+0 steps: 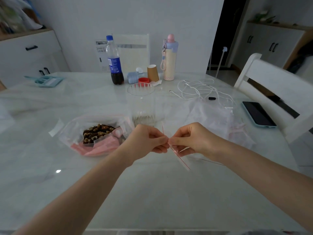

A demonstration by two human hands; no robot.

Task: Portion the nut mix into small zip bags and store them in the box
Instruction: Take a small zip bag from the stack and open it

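A small clear zip bag with a red seal line hangs edge-on above the table's middle. My left hand and my right hand each pinch its top edge, fingertips meeting. To the left lies a large open clear bag of brown nut mix with pink packets inside. A clear round container stands just behind my hands. A heap of empty small zip bags lies to the right.
At the back stand a cola bottle, a brown paper cup, a red lid and a pastel flask. White cables and a phone lie right. A white chair stands at the right edge.
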